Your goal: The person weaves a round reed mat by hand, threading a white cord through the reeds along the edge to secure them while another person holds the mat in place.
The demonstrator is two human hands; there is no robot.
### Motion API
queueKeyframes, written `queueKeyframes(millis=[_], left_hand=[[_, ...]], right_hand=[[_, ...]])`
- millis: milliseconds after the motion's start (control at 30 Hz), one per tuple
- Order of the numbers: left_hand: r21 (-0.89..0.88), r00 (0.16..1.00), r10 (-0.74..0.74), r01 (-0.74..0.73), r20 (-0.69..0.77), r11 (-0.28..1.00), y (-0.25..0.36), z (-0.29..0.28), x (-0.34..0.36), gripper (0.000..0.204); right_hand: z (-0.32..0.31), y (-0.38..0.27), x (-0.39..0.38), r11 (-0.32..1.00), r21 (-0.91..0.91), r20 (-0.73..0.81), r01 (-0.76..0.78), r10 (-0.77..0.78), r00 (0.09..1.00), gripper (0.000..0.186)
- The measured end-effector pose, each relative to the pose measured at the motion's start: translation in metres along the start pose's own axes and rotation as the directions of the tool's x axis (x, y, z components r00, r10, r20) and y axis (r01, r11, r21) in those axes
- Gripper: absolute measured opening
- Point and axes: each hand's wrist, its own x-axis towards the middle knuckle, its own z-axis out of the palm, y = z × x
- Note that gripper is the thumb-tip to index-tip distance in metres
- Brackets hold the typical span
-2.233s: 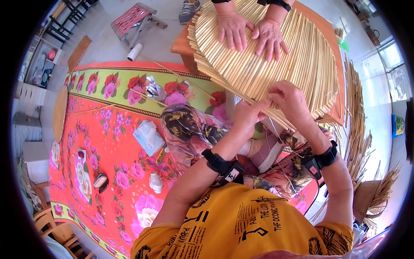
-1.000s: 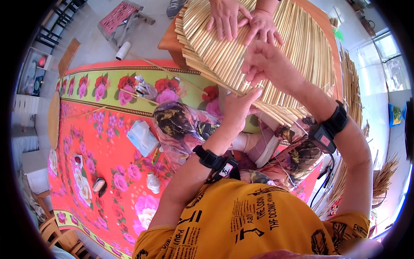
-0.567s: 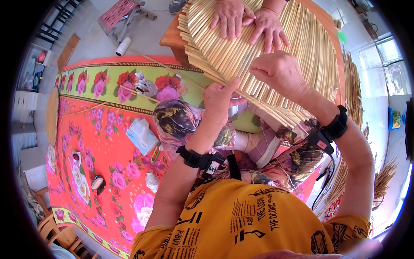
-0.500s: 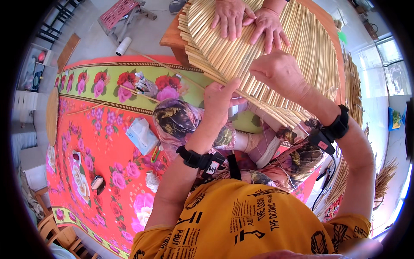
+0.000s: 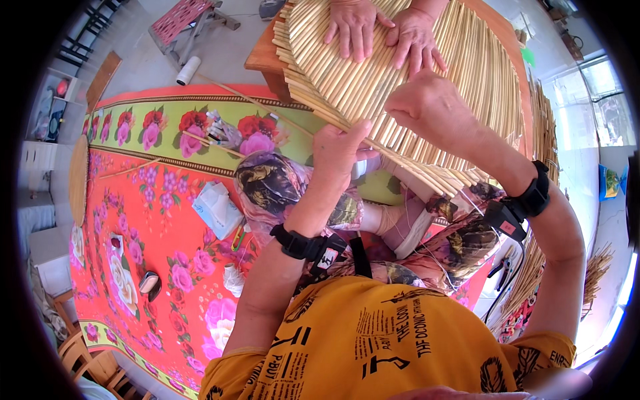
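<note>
A mat of pale stalks (image 5: 473, 73), laid side by side into a rounded shape, rests on a wooden table (image 5: 262, 59). My left hand (image 5: 337, 150) grips the near edge of this stalk mat, thumb on top and fingers below. Over the mat's middle, my right hand (image 5: 433, 107) is closed in a fist; its curled fingers hide whatever is in it. Facing me, another person's hands (image 5: 352, 30) press flat on the far part of the mat. Near the mat's lower corner, the stalk ends (image 5: 453, 183) stick out unevenly over my knees.
A red flowered floor covering (image 5: 133, 193) spreads to my left. On it lie a tissue pack (image 5: 218, 210), yellow-green scissors (image 5: 239, 238), a thread spool (image 5: 233, 280) and a small dark object (image 5: 151, 283). Stalk bundles (image 5: 597, 270) stand at the right. A pink-topped stool (image 5: 179, 21) is far left.
My right forearm has shifted slightly to the right, while its fist stays nearly in place. My left hand keeps its grip, and the other person's hands have barely moved.
</note>
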Motion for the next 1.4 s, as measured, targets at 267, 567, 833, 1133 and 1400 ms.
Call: queueKeyframes(millis=[267, 567, 833, 1133, 1400], left_hand=[[-0.01, 1.0, -0.01, 0.01, -0.002, 1.0, -0.002, -0.005, 0.001, 0.027], [-0.023, 1.0, -0.021, 0.021, -0.006, 1.0, 0.0, -0.003, 0.0, 0.027], [-0.034, 1.0, -0.012, 0.012, -0.023, 0.999, 0.003, 0.001, -0.002, 0.025], [-0.086, 0.998, 0.011, -0.016, -0.059, 0.996, -0.002, 0.003, -0.001, 0.023], [-0.102, 0.997, 0.012, -0.019, -0.072, 0.995, -0.001, 0.004, -0.003, 0.023]], right_hand=[[0.005, -0.003, 0.004, 0.997, -0.073, 0.064, -0.014, 0.019, 0.998, 0.012], [0.002, -0.006, 0.009, 0.998, -0.067, 0.071, -0.009, 0.014, 0.997, 0.015], [0.0, -0.014, 0.026, 0.996, -0.078, 0.23, 0.052, -0.033, 0.973, 0.012], [0.003, -0.019, 0.036, 0.97, -0.199, 0.305, 0.138, -0.072, 0.95, 0.005], [0.012, -0.018, 0.037, 0.957, -0.228, 0.286, 0.18, -0.111, 0.952, 0.005]])
